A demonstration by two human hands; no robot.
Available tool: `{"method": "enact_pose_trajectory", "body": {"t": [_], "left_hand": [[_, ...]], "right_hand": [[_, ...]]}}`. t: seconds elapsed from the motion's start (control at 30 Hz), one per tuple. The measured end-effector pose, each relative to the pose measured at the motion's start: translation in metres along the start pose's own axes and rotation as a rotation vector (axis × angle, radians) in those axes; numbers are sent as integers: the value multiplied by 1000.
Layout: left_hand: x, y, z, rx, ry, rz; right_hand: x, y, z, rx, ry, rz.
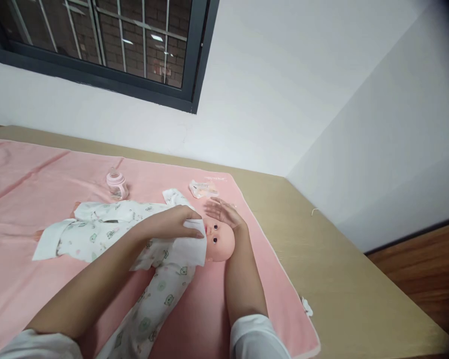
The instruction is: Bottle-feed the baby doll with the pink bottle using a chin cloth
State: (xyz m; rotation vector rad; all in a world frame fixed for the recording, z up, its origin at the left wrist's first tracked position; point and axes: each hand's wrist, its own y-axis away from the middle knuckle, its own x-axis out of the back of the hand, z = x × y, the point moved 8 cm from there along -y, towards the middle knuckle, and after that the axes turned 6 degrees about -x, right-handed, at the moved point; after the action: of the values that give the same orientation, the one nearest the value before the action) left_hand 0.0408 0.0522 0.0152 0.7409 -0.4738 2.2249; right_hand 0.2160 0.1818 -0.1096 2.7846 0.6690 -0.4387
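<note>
A baby doll [223, 244] lies on its back across a pink mat [205, 309], its head to the right and its feet to the left. It wears a white printed outfit [112, 232]; one sleeve [160, 299] stretches toward me. My left hand [174, 223] is on the doll's upper chest, thumb and fingers closed on a white cloth [192, 247] just below its chin. Some of its fingers are hidden. Beside the far side of the doll's head is my right hand [224, 212], fingers stretched out and nothing in them, the wrist near the crown.
A pink-topped baby bottle [115, 185] stands beyond the doll's legs. A small clear packet [202, 189] lies past its head. The mat covers part of a wooden surface [280, 219] against a white wall [254, 99]. A white tag [307, 306] sticks out at the mat's right edge.
</note>
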Motion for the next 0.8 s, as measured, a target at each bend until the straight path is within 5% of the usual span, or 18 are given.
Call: {"method": "enact_pose_trajectory", "body": {"t": [0.23,0.8], "left_hand": [[-10,-7,-4,63,-276,73],[-17,-11,-2,26,-485,81]], "right_hand": [[3,-7,15,-26,-18,-26],[11,-14,20,-15,-70,91]]}}
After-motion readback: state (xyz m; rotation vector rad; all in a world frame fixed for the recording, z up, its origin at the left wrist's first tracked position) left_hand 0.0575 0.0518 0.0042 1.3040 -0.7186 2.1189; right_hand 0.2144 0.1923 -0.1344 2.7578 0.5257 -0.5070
